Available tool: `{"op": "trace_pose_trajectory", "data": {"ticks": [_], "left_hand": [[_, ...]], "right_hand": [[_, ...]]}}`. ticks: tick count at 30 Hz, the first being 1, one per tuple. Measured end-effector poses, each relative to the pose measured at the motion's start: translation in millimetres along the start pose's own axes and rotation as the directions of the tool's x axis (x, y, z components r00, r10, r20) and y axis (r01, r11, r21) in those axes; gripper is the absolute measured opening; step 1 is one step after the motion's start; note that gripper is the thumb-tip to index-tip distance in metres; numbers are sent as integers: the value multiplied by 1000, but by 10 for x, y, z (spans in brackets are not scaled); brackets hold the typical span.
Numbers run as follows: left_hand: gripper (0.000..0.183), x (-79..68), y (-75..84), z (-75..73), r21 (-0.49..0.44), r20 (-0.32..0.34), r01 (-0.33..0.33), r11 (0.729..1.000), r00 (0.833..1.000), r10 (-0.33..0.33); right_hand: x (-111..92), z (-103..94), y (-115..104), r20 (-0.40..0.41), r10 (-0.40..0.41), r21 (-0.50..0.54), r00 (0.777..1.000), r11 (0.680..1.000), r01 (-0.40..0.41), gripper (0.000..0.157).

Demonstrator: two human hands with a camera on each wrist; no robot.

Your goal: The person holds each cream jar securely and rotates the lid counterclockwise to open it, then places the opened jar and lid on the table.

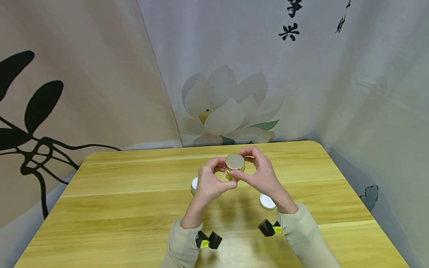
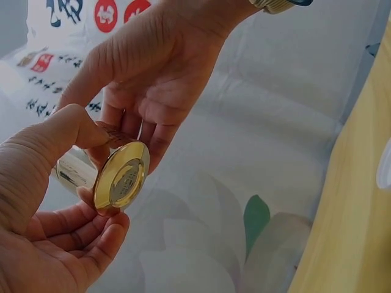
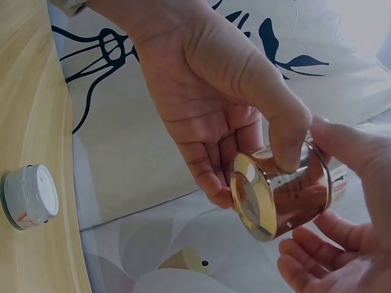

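Note:
A shiny gold cosmetic jar with a flat round lid is held above the table between both hands. My left hand grips its lower body, thumb in front and fingers at the far side. My right hand pinches around the lid end with thumb and fingers. In the left wrist view the jar turns its gold base outward, with small unreadable marks on it. The right wrist view shows the glossy side of the jar, partly hidden by the left thumb.
A small white jar stands on the wooden table, mostly behind the left hand in the head view. A round white lid-like disc lies near the right wrist. Printed curtains hang behind the table's far edge.

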State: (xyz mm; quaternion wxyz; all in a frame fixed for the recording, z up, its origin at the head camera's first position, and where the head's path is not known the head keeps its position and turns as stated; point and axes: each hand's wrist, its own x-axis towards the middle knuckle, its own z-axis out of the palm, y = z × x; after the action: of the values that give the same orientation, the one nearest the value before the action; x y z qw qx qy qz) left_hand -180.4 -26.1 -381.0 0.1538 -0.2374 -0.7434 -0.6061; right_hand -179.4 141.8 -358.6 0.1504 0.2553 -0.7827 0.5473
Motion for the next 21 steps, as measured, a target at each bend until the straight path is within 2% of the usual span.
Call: {"op": "trace_pose_trajectory", "data": {"ticks": [7, 14, 17, 21], "left_hand": [[37, -3, -9, -12, 4, 1, -5, 1000, 1000, 5], [36, 6, -1, -5, 8, 9, -25, 1000, 1000, 24], [36, 1, -6, -4, 8, 7, -17, 1000, 1000, 17], [36, -4, 3, -3, 8, 0, -1, 1000, 1000, 1]], "right_hand": [[8, -25, 0, 21, -49, 32, 999, 998, 49, 36], [7, -60, 26, 77, -124, 59, 989, 991, 120, 40], [-2, -50, 21, 66, -107, 12, 992, 994, 106, 47], [-6, -14, 1, 16, -30, -39, 999, 999, 31, 52]]}}
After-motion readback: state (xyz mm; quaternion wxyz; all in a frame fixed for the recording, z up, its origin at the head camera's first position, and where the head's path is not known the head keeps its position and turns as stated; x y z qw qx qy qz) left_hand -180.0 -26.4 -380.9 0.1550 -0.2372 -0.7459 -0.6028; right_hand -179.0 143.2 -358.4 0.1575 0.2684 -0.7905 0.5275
